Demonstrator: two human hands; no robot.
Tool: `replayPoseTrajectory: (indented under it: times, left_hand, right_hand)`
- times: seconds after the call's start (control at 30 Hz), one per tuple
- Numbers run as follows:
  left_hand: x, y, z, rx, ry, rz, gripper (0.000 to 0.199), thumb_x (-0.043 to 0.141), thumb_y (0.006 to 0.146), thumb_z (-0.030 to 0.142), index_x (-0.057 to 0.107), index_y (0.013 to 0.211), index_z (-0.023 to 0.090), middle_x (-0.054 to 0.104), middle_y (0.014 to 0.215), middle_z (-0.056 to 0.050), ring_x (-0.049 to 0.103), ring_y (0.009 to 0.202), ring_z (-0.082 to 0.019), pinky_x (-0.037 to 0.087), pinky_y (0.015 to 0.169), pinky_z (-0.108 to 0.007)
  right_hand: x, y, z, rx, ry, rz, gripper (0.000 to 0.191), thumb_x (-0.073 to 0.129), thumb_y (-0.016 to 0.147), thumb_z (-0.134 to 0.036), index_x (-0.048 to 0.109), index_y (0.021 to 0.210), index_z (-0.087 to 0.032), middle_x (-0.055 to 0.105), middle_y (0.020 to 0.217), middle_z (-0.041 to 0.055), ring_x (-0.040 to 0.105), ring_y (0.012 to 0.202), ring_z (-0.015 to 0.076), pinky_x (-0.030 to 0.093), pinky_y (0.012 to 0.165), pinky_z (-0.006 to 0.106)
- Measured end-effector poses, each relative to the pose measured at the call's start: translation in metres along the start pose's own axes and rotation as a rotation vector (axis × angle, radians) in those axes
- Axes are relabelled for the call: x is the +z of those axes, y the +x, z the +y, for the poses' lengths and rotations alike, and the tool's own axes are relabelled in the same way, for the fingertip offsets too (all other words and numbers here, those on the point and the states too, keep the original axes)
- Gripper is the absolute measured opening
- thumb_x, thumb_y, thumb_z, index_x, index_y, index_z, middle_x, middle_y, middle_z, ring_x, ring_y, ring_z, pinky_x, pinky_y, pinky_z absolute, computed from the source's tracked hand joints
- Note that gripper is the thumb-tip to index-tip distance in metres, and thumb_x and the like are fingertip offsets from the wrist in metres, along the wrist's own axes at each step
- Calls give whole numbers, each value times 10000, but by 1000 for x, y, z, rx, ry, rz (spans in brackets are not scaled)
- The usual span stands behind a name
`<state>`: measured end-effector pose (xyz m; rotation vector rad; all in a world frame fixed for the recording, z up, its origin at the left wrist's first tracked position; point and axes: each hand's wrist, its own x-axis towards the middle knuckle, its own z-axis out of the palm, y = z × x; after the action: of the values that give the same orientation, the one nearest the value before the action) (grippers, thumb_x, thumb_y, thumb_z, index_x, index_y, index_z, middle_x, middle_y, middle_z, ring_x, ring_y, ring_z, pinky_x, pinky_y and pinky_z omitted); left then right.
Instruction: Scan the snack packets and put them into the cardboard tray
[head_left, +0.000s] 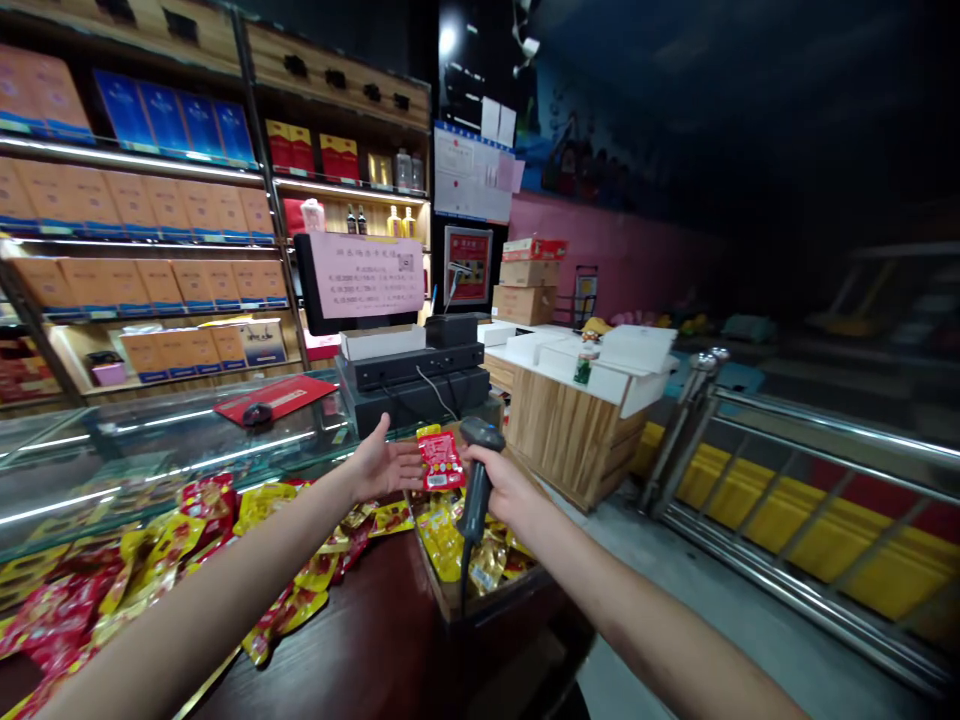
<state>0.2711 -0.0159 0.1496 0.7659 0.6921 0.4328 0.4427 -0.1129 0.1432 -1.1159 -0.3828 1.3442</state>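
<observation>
My right hand (504,488) is wrapped round a dark handheld barcode scanner (475,490), its head up and its cable hanging down. Just left of the scanner, a small red snack packet (441,462) with a barcode along its bottom is held up over the box. My left hand (386,466) reaches out with thumb raised and fingers stretched, the fingertips at the packet's left edge. Which hand bears the packet I cannot tell. Below is an open box (441,600) of yellow and gold packets (439,540). More red and yellow packets (161,550) lie heaped under my left forearm.
A glass counter (187,440) carries a red mat (289,398) with a mouse (257,413). Behind stand a cash drawer (412,395) and a monitor with a pink notice (367,275). Boxed goods fill the shelves (142,250). A metal railing (810,500) runs at the right.
</observation>
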Motion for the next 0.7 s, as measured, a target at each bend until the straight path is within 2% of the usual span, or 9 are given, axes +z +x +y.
replayPoseTrajectory:
  times: [0.07,0.13,0.2,0.3,0.47,0.6,0.7]
  left_hand:
    - [13,20,1,-5,28,8,849,243,762,768,454,1207,76,579,1088,-224,605,992,-321,478,823,-456]
    - [19,35,0,-18,50,3,825,291,753,767,472,1183,86,565,1126,-230,588,1033,-336,476,831,-462]
    - [16,41,-2,-29,64,-4,827,323,734,776,492,1154,84,564,1128,-236,585,1040,-347,479,830,-465]
    - [0,34,-2,-37,78,34,837,297,733,782,503,1142,81,577,1093,-232,594,1025,-355,482,830,-475]
    - [-50,-8,8,12,60,135,793,280,754,764,518,1112,98,623,985,-194,642,908,-319,508,791,-458]
    - [-94,-55,12,66,20,243,787,251,776,751,508,1141,102,626,1006,-180,648,860,-285,513,762,-423]
    - [-125,-86,8,94,0,325,804,233,781,749,502,1165,96,620,1036,-188,636,874,-274,505,758,-404]
  right_hand:
    - [-15,4,-12,-42,53,41,70,578,666,-93,552,693,-152,543,471,-29,492,412,92,434,462,211]
    - [-27,9,-19,-78,88,75,87,577,664,-86,543,696,-159,523,460,-37,484,407,94,425,455,215]
    - [-33,12,-19,-80,88,89,87,577,667,-96,542,708,-163,519,465,-40,479,408,98,429,462,226]
    - [-29,15,-12,-23,45,61,55,584,681,-140,556,725,-160,521,484,-35,459,409,97,421,465,239]
    - [10,19,18,10,-47,-18,61,609,663,-152,567,707,-151,541,538,-26,472,469,85,402,486,216]
    - [54,22,56,39,-137,-100,72,614,648,-141,584,713,-138,566,587,-17,514,536,86,414,521,199]
    - [86,23,87,60,-217,-159,49,610,634,-123,572,665,-127,547,536,-11,482,468,91,394,472,214]
